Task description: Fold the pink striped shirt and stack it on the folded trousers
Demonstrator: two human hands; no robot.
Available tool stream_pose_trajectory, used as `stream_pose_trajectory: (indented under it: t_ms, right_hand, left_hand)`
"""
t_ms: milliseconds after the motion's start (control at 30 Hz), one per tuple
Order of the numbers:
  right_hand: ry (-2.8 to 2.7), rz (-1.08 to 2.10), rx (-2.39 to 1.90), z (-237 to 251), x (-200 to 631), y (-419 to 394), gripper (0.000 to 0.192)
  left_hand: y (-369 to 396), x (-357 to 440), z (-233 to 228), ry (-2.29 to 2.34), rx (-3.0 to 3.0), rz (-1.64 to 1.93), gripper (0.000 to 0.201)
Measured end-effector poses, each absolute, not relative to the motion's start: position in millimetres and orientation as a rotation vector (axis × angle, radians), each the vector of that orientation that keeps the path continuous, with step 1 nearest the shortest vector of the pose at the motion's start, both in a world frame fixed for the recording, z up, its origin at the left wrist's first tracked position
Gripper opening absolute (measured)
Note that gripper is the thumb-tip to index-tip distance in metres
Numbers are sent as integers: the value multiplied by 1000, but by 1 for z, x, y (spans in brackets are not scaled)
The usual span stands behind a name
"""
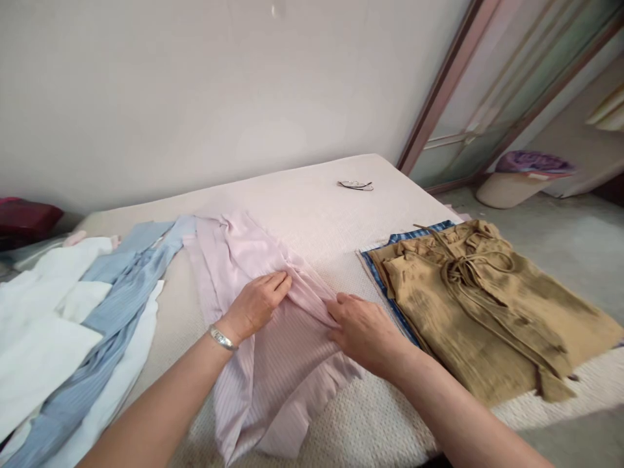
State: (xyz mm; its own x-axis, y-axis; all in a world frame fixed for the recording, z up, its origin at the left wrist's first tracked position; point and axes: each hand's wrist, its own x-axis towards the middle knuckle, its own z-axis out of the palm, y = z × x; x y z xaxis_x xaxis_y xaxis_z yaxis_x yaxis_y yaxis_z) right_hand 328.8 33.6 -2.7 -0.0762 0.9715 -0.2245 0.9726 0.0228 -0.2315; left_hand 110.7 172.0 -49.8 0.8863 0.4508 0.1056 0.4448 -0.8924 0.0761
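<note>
Now I'm pressing the pink shirt [273, 351], lying mid-bed, left hand [256, 302] flat with fingers together, right hand [363, 328] pinching its fold; keeping that edge taut should help. Tan garment [487, 305] is lying right of it, blue shirt [117, 305] left.

Both forearms bare, no sleeves in view. Left hand [256, 302]: silver link bracelet [221, 338] worn at the wrist, just behind the hand. Right hand [363, 331]: bare; no ring, watch or band visible behind it.
</note>
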Motion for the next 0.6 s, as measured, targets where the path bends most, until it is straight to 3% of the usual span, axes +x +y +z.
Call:
stream_pose_trajectory:
  t_ms: [133,300,467,600]
  right_hand:
    - [2229,-503,2099,-4,336,36,19]
    - [2238,-754,2068,5,347,38,10]
    - [2195,-946,2366,18,365,42,26]
    - [2182,-855,2507,23,365,42,19]
  left_hand:
    - [178,116,-55,820,2964,220,35]
    - [159,108,-31,876,2850,245,43]
    - [74,84,15,921,2797,256,25]
    - [-7,85,14,863,2763,199,17]
